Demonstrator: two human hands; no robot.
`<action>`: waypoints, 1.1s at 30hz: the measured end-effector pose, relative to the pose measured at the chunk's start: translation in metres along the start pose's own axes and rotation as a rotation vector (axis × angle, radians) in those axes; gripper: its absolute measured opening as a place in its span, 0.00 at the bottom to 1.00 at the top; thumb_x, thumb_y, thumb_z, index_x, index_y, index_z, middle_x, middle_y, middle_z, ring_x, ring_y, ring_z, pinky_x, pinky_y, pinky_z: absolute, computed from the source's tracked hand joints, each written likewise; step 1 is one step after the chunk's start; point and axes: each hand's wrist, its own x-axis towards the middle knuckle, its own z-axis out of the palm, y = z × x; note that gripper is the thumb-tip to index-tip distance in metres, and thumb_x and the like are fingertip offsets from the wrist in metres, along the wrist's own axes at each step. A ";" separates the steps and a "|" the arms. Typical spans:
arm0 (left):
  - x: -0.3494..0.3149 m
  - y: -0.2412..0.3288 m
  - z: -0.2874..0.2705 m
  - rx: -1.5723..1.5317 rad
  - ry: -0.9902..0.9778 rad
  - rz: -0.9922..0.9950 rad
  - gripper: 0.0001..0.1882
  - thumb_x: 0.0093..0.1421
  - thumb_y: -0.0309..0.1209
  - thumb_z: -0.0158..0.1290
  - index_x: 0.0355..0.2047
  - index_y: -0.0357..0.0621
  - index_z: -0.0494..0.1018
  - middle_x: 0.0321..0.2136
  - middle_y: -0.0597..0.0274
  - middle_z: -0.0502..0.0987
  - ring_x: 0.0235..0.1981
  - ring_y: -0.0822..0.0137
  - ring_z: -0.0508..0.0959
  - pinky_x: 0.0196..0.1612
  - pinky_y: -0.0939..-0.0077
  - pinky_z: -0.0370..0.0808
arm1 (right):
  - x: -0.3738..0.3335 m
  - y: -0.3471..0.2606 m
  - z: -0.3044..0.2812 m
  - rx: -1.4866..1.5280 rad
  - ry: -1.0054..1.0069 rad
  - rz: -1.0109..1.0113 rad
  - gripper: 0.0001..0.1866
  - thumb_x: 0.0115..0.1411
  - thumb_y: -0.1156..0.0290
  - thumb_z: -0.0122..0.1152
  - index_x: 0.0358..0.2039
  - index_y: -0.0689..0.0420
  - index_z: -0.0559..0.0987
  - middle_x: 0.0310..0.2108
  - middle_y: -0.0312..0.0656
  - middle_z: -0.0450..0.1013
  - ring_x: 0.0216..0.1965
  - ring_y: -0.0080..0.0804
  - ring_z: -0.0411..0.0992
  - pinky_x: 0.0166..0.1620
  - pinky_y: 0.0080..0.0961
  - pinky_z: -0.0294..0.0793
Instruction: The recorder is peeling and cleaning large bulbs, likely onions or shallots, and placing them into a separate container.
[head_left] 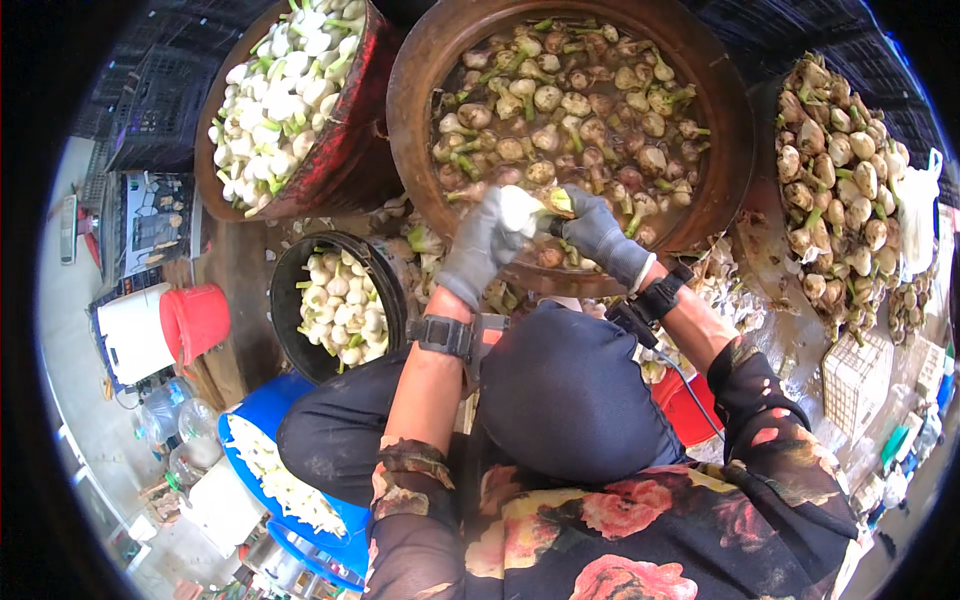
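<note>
Over the near rim of a wide rusty tub (pixel 404 110), my gloved left hand (pixel 474 245) is closed around a garlic bulb (pixel 519 211). The bulb looks white and peeled, with its green-and-brown stem end pointing right. At that stem end is my gloved right hand (pixel 604 238), its fingers curled in and touching the stem. A small dark shape shows under these fingers, too hidden to name. Brownish water fills the tub, with many unpeeled garlic bulbs (pixel 547 98) floating in it.
Peeled white garlic (pixel 290 85) heaps up in a large red-black tub at upper left. A black bucket (pixel 285 320) of bulbs stands below it. On the right is a tall pile of unpeeled garlic (pixel 835 170). A blue basin (pixel 240 455) holds pale trimmings; loose peelings (pixel 725 285) litter the floor.
</note>
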 end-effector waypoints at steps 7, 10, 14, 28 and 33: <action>0.009 -0.013 -0.030 0.135 -0.042 0.480 0.26 0.55 0.52 0.38 0.37 0.42 0.68 0.21 0.65 0.70 0.16 0.78 0.66 0.15 0.87 0.62 | -0.001 0.003 -0.008 0.566 -0.236 -0.066 0.08 0.49 0.75 0.55 0.32 0.59 0.74 0.26 0.36 0.71 0.28 0.20 0.67 0.35 0.18 0.67; -0.009 0.004 0.000 -0.228 -0.039 0.157 0.28 0.56 0.54 0.36 0.40 0.41 0.67 0.28 0.63 0.72 0.23 0.77 0.71 0.20 0.86 0.69 | -0.006 -0.011 -0.027 0.317 -0.286 -0.368 0.04 0.48 0.78 0.53 0.27 0.63 0.73 0.24 0.34 0.72 0.25 0.18 0.67 0.30 0.16 0.67; -0.001 0.009 -0.007 -0.175 -0.031 0.205 0.25 0.54 0.51 0.43 0.39 0.43 0.68 0.29 0.63 0.73 0.25 0.74 0.72 0.25 0.82 0.71 | -0.007 -0.006 -0.018 0.549 -0.216 -0.126 0.03 0.48 0.77 0.53 0.25 0.62 0.74 0.21 0.35 0.70 0.24 0.20 0.67 0.30 0.17 0.66; -0.012 0.001 0.000 -0.010 0.149 0.378 0.09 0.51 0.26 0.52 0.33 0.34 0.70 0.21 0.66 0.72 0.20 0.78 0.69 0.24 0.85 0.68 | -0.016 -0.008 -0.038 0.693 -0.086 0.148 0.02 0.47 0.80 0.56 0.20 0.60 0.72 0.20 0.33 0.68 0.23 0.16 0.66 0.27 0.17 0.67; -0.010 0.001 -0.006 -0.146 -0.061 0.440 0.10 0.53 0.26 0.49 0.35 0.33 0.69 0.23 0.62 0.72 0.20 0.74 0.70 0.24 0.83 0.69 | -0.024 -0.006 -0.049 0.950 -0.040 0.204 0.03 0.51 0.82 0.45 0.26 0.61 0.68 0.23 0.35 0.65 0.21 0.20 0.65 0.25 0.18 0.67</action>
